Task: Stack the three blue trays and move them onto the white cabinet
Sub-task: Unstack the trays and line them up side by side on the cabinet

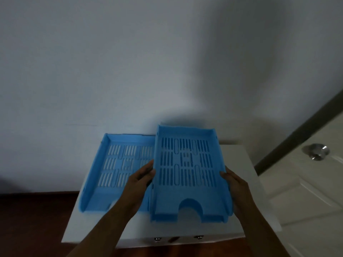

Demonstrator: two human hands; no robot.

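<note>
Two blue slotted trays show on the white cabinet (239, 160). One blue tray (96, 175) lies flat on the cabinet's left side. The other blue tray (187, 199) is on the right, raised and overlapping the left tray's right edge; it looks thick, and I cannot tell whether another tray sits under it. My left hand (143, 177) grips its left wall and my right hand (232, 180) grips its right wall.
A pale wall stands right behind the cabinet. A cream door (306, 191) with a metal knob (317, 152) is at the right. Dark wooden floor (33, 223) lies to the left. Small knobs (157, 239) show on the cabinet's front edge.
</note>
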